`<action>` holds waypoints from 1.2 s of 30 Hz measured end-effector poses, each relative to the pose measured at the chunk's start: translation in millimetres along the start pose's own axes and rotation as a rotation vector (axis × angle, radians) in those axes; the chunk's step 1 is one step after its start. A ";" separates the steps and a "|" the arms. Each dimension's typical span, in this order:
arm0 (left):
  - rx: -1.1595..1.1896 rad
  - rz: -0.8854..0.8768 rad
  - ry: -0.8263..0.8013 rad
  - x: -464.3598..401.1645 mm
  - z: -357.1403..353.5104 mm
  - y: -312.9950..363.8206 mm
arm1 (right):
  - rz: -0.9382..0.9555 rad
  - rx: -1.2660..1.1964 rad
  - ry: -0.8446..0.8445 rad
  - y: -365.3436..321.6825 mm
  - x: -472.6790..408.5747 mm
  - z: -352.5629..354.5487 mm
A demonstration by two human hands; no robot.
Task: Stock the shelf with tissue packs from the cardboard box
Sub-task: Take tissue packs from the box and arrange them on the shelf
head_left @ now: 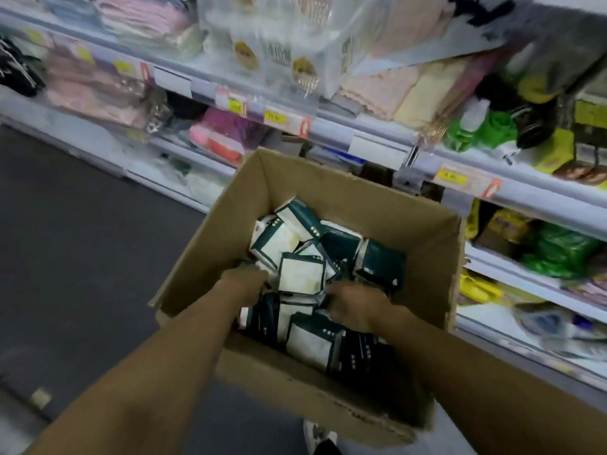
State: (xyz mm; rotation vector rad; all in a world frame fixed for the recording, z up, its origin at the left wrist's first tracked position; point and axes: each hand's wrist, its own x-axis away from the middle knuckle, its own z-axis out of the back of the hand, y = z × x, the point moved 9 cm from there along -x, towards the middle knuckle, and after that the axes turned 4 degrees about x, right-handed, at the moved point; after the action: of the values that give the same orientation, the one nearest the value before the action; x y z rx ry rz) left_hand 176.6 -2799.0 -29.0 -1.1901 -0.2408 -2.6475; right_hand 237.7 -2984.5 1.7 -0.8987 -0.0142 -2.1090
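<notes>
Both hands in cardboard box (331, 192), left hand (244, 279) and right hand (353, 305) curled, grasping tissue packs (300, 274)

Open cardboard box (295, 192) beside the store shelf (377, 133), filled with a jumble of dark green and white tissue packs (300, 279). Left hand (244, 279) and right hand (353, 305) both down among the packs near the box's middle, fingers curled in, actual grip hidden by blur.

Both arms reach forward and down, left hand (243, 280) and right hand (354, 305) curled.
</notes>
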 end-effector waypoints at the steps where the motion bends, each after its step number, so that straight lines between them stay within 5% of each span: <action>1: -0.061 -0.011 -0.061 -5.9 -11.4 -5.1 | 0.006 0.002 -0.065 -3.2 -5.6 -16.2; 7: -0.378 -0.093 -0.113 -19.7 -25.0 -14.8 | -0.033 0.002 -0.234 -16.0 -18.9 -69.4; 20: -1.043 -0.360 -0.023 -26.0 -36.9 17.6 | -0.268 -0.314 -0.248 10.4 1.0 -55.3; 25: -0.991 -0.358 -0.154 -25.2 -42.8 16.8 | -0.338 -0.410 -0.227 26.2 18.9 -43.6; 30: -1.067 -0.307 -0.061 -28.2 -40.0 6.2 | -0.354 -0.535 -0.211 31.0 31.0 -35.6; 36: -0.833 -0.257 0.052 -25.5 -19.9 9.2 | -0.417 -0.603 -0.197 33.6 32.6 -39.1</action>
State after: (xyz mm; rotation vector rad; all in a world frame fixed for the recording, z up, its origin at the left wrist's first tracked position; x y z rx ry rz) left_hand 181.4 -2809.0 -60.8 -1.3477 0.8559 -3.0967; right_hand 224.6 -3040.9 -17.4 -1.5684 0.3798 -2.4440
